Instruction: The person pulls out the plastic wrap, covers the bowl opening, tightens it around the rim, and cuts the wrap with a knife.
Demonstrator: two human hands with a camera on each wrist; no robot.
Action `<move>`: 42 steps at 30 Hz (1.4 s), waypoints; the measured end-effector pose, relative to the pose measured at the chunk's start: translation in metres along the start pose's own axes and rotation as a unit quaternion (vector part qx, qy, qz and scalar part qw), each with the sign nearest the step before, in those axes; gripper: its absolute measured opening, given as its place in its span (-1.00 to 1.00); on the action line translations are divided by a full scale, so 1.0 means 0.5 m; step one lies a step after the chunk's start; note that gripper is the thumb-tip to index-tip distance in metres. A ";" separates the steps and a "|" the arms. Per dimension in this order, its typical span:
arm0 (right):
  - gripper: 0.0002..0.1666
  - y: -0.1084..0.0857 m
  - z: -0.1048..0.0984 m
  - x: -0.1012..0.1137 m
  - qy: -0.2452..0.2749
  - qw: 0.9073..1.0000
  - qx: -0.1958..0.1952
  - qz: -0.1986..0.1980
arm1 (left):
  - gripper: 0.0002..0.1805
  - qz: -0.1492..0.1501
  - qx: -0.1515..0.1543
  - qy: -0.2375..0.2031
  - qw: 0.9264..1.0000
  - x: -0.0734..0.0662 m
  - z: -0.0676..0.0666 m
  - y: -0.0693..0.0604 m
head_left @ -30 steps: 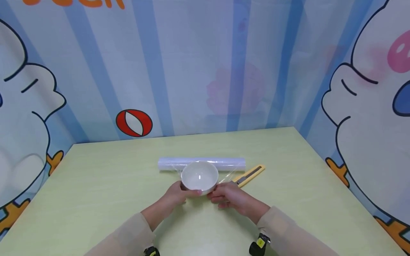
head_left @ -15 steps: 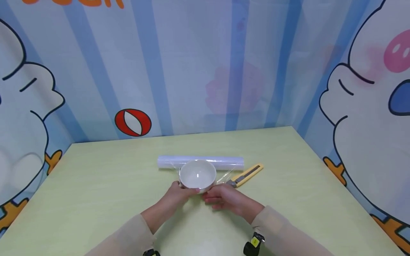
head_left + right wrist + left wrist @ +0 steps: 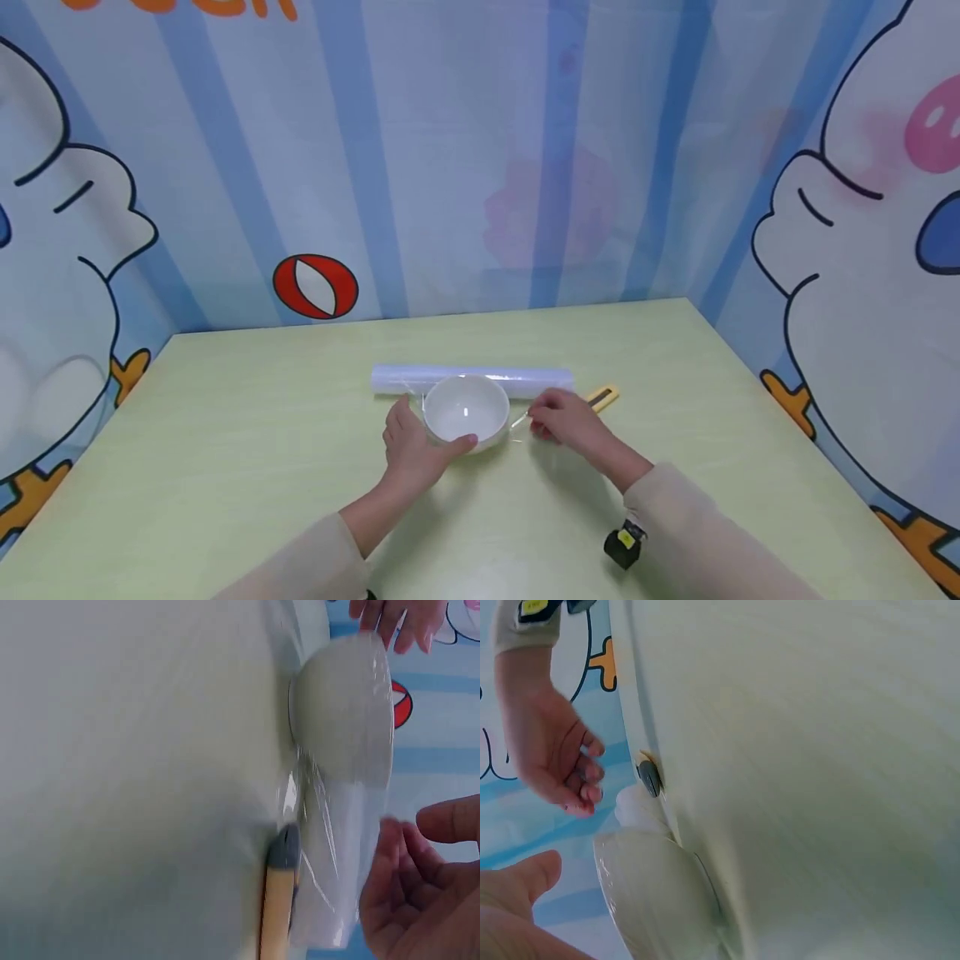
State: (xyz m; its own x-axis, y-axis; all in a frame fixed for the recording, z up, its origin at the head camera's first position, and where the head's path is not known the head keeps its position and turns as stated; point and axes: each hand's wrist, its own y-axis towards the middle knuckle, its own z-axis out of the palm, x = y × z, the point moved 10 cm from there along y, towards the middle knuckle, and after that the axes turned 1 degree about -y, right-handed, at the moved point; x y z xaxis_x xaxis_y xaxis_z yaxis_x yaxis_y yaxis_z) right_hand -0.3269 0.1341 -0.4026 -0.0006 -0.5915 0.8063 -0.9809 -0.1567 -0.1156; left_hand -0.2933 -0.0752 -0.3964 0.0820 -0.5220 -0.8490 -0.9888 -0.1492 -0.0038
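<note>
A white bowl (image 3: 467, 408) stands on the table, with clear plastic wrap clinging to its side and trailing off as loose film (image 3: 290, 796) on its right. My left hand (image 3: 415, 454) is at the bowl's left front, fingers spread and thumb by the front rim; the left wrist view shows a gap between thumb and bowl. To the right of the bowl, my right hand (image 3: 566, 421) hovers above the film and the yellow box cutter (image 3: 279, 892). Its fingers are loosely bent, and the right wrist view shows nothing between thumb and fingertips.
Directly behind the bowl lies a roll of plastic wrap (image 3: 405, 380), lengthwise across the pale green table (image 3: 247, 433). A printed blue cloth backdrop (image 3: 450, 167) encloses the table's back and sides.
My right hand has left the bowl's front and moved right and back, over the cutter. The left hand's fingers have spread out from the bowl's side. Bowl and roll stay in place.
</note>
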 end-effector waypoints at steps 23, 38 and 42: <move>-0.50 0.109 -0.026 0.008 -0.235 0.972 0.016 -0.021 | 0.24 0.025 0.008 0.052 0.998 -0.005 0.035 0.037; -0.56 0.080 -0.021 0.027 -0.287 0.957 -0.018 -0.048 | 0.19 -0.005 0.096 0.126 0.987 0.028 -0.004 0.099; -0.57 0.073 -0.023 0.018 -0.288 0.956 -0.024 -0.043 | 0.19 -0.001 0.116 0.120 0.986 0.030 -0.002 0.104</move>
State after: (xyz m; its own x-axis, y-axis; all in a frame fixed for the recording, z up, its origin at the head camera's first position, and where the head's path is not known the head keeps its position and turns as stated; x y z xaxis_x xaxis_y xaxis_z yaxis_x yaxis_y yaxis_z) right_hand -0.3652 0.1323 -0.3926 0.1748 -0.9181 0.3558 -0.9802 -0.1963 -0.0248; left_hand -0.3434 -0.0916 -0.4086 0.0842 -0.7099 -0.6993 -0.9882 0.0309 -0.1503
